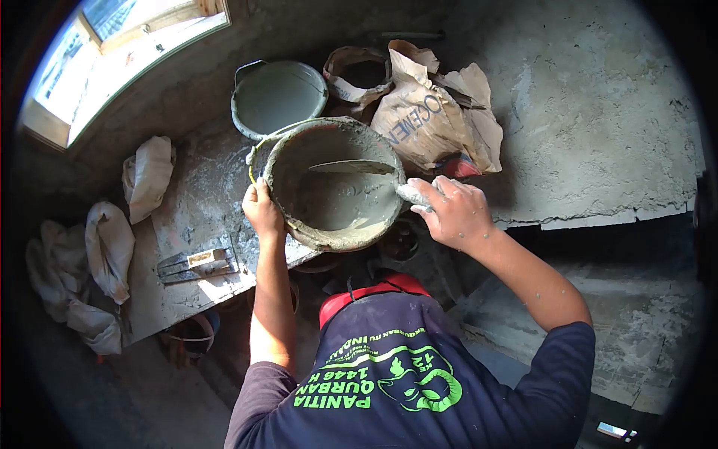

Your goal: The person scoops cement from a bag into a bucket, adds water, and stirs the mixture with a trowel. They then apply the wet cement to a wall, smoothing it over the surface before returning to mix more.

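Observation:
A mortar-crusted bucket (336, 237) is tilted so that its mouth faces me, with wet grey mix inside. My left hand (263, 211) is closed on its left rim, beside the yellowish wire handle. My right hand (458, 215), spattered with grey, is wrapped around the handle of a trowel (355, 166) at the right rim. The trowel's blade reaches across the inside of the bucket, above the wet mix. Behind this bucket stands another bucket (278, 97) holding grey liquid.
An open paper cement bag (422, 120) stands at the back right, beside a rolled-down paper sack (357, 71). Wooden-handled tools (202, 262) lie on the board at left. White sacks (110, 251) lie at the far left, below a window (112, 45).

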